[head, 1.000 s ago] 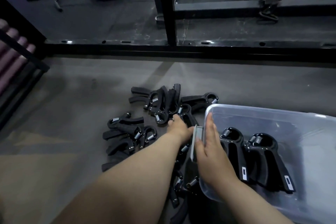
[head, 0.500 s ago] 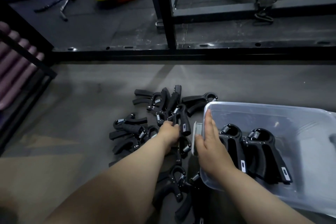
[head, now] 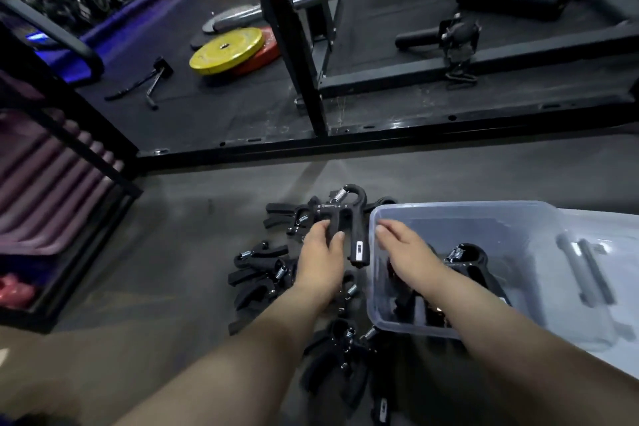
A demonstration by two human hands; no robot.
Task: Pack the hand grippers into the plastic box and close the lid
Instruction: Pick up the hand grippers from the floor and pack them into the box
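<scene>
Head view, hand gripper (head: 347, 216) upright, spring uppermost

Grey floor (head: 155, 287) carrying a loose heap of black hand grippers (head: 256, 273); a clear plastic box (head: 449, 206) stands just right of it, its pale lid (head: 615, 287) alongside.

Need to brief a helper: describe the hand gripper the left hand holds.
Find the clear plastic box on the grey floor; black hand grippers lie piled left of it. Only this hand gripper is off the floor, gripped by the left hand, spring end up.
</scene>
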